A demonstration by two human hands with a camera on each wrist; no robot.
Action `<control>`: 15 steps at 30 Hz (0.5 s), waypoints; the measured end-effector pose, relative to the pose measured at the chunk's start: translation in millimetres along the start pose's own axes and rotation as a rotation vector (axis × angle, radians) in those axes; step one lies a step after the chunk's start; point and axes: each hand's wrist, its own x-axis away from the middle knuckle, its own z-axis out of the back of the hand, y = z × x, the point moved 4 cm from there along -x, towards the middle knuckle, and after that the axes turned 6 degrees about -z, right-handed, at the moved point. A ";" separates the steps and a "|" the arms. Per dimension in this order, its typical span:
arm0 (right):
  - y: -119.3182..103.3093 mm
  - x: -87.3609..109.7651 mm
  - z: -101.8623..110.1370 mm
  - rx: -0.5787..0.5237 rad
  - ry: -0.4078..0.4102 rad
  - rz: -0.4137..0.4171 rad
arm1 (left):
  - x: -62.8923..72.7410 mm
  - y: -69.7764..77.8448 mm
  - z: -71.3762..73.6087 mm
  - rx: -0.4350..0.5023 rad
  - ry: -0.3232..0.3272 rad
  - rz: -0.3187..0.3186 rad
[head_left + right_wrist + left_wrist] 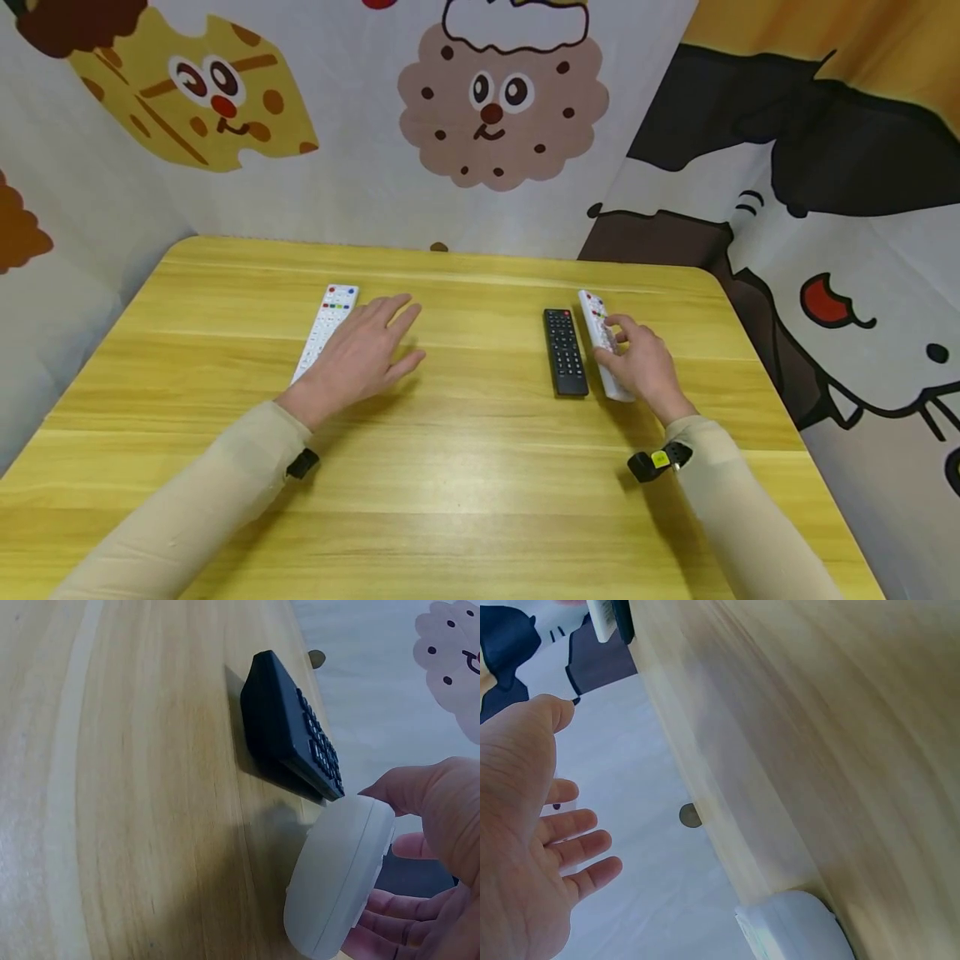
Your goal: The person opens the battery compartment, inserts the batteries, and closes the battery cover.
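My right hand [640,360] grips a white remote control [597,321] by its sides, the thumb on the left edge. In the right wrist view that white remote [337,877] looks tilted, its end toward the camera. Just left of it lies a black remote control [564,352], buttons up. My left hand [360,354] is over a second white remote control [327,321], fingers spread and nothing held. The forearm side of that hand hides part of this remote. From the left wrist, the left hand [532,832] appears with relaxed fingers, apart from the white remote's end [795,926].
Both hands work over a wooden table [457,500] with rounded back corners. A cloth printed with cartoon figures [360,192] hangs behind it and along the sides. Black wrist devices [660,460] sit on both sleeves.
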 end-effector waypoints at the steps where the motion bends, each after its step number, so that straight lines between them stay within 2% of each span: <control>1: -0.1 0.0 -0.3 0.016 0.004 0.002 | 0.4 -0.3 0.1 0.000 0.000 0.001; 7: -1.8 0.8 -1.1 0.101 0.017 0.003 | 2.1 -3.3 1.1 0.001 -0.001 0.008; 15: -2.0 0.5 -5.0 0.162 0.034 -0.039 | 3.2 -7.6 1.1 -0.006 -0.011 0.024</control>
